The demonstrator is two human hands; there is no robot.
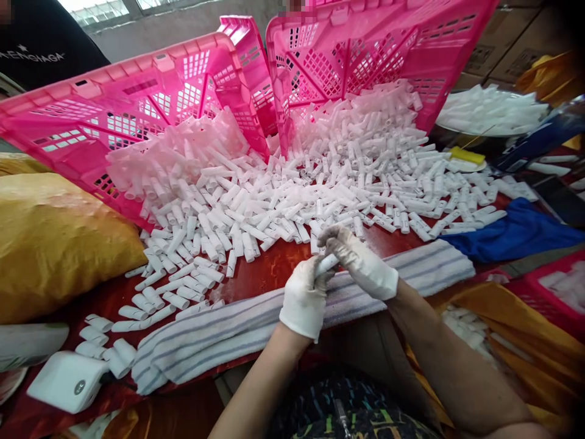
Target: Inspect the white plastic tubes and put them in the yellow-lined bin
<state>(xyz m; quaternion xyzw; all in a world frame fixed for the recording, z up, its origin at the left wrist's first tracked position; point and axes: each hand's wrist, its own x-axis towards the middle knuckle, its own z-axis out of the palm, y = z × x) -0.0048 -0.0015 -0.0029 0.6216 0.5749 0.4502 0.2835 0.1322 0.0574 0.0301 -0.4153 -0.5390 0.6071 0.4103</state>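
A short white plastic tube (326,264) is held between both hands, above the front edge of the table. My left hand (305,299), in a white glove, is closed round its lower end. My right hand (359,259), gloved too and smudged dark at the fingertips, has its bent fingers at the tube's upper end. Just beyond the hands lies a big heap of similar white tubes (256,204), some with dark marks on them. A striped towel (205,335) runs along the table edge beneath my hands.
Two pink crates (150,79) lie tipped at the back, tubes spilling out. To the left are a yellow sack (59,244) and a white box-shaped device (68,381). On the right sit a blue cloth (516,231), a heaped bowl of tubes (493,110) and a pink basket (548,292). A person in black stands at the far left.
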